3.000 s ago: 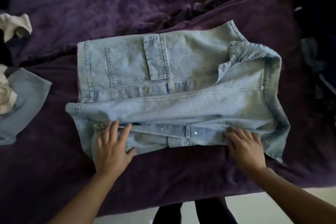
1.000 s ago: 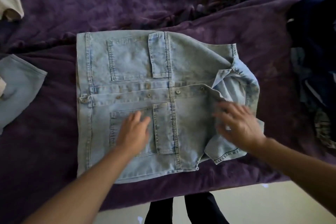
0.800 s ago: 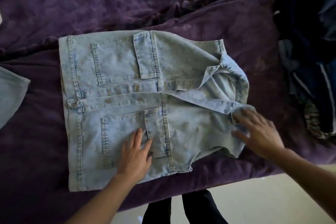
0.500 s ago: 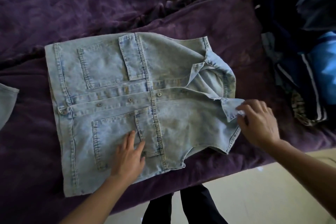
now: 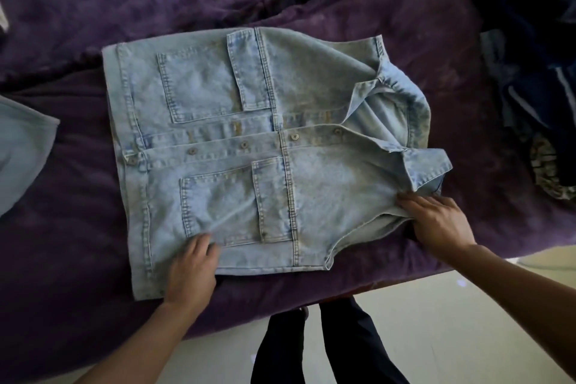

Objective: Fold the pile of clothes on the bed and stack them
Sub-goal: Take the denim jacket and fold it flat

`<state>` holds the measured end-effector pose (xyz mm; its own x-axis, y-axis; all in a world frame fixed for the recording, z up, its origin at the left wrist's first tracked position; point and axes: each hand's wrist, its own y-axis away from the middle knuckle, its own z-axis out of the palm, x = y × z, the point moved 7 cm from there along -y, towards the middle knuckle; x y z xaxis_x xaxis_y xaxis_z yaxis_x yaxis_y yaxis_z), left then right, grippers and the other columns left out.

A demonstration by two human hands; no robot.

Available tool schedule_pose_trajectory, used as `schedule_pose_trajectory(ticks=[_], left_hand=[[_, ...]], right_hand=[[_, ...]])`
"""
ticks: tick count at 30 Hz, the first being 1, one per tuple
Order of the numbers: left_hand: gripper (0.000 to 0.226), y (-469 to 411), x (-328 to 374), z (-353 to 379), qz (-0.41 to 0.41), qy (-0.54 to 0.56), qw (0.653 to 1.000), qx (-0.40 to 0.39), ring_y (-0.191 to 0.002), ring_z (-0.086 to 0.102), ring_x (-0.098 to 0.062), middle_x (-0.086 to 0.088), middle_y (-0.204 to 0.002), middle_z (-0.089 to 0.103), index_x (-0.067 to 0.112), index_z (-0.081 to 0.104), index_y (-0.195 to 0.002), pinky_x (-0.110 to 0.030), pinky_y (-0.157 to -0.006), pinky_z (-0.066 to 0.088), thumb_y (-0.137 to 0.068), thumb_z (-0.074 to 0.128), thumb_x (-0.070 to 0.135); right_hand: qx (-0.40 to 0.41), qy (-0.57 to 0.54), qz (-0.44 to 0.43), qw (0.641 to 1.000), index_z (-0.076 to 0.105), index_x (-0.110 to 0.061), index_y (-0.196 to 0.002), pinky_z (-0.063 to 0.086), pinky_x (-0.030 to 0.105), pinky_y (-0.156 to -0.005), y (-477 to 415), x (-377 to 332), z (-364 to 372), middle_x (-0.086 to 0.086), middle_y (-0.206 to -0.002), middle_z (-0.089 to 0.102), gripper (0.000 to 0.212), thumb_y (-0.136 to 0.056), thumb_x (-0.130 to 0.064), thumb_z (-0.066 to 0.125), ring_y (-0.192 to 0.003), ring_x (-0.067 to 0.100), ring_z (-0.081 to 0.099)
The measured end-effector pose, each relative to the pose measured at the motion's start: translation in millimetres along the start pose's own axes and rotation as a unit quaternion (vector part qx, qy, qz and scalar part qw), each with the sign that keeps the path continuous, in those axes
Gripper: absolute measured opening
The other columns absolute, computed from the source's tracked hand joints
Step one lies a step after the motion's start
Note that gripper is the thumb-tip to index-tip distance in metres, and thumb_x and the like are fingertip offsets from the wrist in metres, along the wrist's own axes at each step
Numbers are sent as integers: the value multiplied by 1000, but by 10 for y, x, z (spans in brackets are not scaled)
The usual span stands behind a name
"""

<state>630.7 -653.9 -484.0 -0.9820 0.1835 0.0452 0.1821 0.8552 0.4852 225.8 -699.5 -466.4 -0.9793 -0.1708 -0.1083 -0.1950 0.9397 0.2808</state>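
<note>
A light blue denim jacket [image 5: 249, 146] lies front up on the purple bed cover [image 5: 405, 25], its button placket shut and its collar [image 5: 417, 121] pointing right. My left hand [image 5: 191, 265] sits on the near hem below the lower pocket, fingers curled into the cloth, which wrinkles around them. At the near shoulder, by the armhole, my right hand [image 5: 436, 221] pinches the denim, and creases run toward its fingertips.
A heap of dark clothes [image 5: 530, 72] lies at the right edge of the bed. Another pale blue garment [image 5: 21, 150] lies at the left. The bed's near edge [image 5: 374, 287] runs just below the jacket, with pale floor and my legs beyond it.
The jacket's near half was folded up, then spread flat with its front showing. My left hand slid from the pocket down to the hem. My right hand left the collar for the near shoulder.
</note>
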Motion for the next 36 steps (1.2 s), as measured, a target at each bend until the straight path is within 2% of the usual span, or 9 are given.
schedule_pose_trajectory(ticks=[4,9,16,19,24,26,29,32,36], left_hand=[[28,146,-496,-205,-75,97,991,-50,-83,67,-23,2,-86,68,17,69,-91,-30,-60,47,-75,58,-3],[6,-120,-1175,-1201,-143,166,970,103,-70,63,-36,-6,-66,65,18,61,-76,-33,-52,41,-77,65,13],[23,-1311,-1661,-2318,-190,149,942,232,-92,60,-44,-22,-99,67,16,66,-108,-46,-74,50,-87,57,18],[24,-1861,-1769,-2480,-243,152,932,223,-100,57,-46,-24,-108,63,18,65,-109,-50,-83,50,-89,54,23],[24,-2425,-1534,-2501,-237,132,911,311,-110,45,-45,-25,-114,55,8,62,-109,-49,-94,37,-87,54,12],[29,-2517,-1208,-2210,-173,130,938,272,-111,45,-43,-24,-118,52,8,62,-114,-50,-95,37,-85,60,12],[44,-2544,-645,-1477,-72,150,980,107,-125,41,-38,-21,-133,45,12,58,-128,-49,-100,39,-86,66,25],[64,-2539,-486,-904,-72,109,991,-9,-144,16,-32,-15,-156,19,24,38,-144,-46,-111,28,-88,63,38],[69,-2705,-616,-815,-68,124,988,-63,-145,14,-30,-10,-159,12,29,33,-147,-44,-113,29,-86,65,40]], right_hand=[[-68,-60,112,990,72,-26,-108,51,39,-77,-18,124,-297,5,-107,73,41,-73,-6,68,-90,35,68],[47,-156,144,976,70,-23,-95,46,34,-65,-548,239,-1085,9,-86,73,20,-79,-10,68,-78,34,67],[131,-177,208,953,60,-11,-106,46,44,-77,-2004,408,-1682,25,-102,65,23,-86,-22,58,-97,44,59],[116,-178,237,948,58,-13,-114,45,44,-82,-2549,531,-1624,25,-111,63,31,-90,-31,52,-104,45,57],[93,-225,245,938,54,-26,-127,44,41,-90,-2889,739,-1312,13,-123,63,45,-89,-50,51,-114,36,56],[66,-275,268,921,55,-24,-127,43,38,-90,-2773,867,-1167,10,-123,63,55,-84,-59,58,-114,32,57],[-3,-366,322,873,69,-20,-101,52,37,-83,-2470,1059,-932,5,-100,72,57,-71,-68,68,-96,25,66],[-131,-438,356,815,73,-18,-91,58,39,-75,-2277,1022,-667,1,-85,76,63,-53,-68,79,-80,21,73],[-202,-428,356,806,69,-16,-98,57,38,-71,-2343,925,-599,5,-89,75,59,-57,-56,81,-83,25,72]])
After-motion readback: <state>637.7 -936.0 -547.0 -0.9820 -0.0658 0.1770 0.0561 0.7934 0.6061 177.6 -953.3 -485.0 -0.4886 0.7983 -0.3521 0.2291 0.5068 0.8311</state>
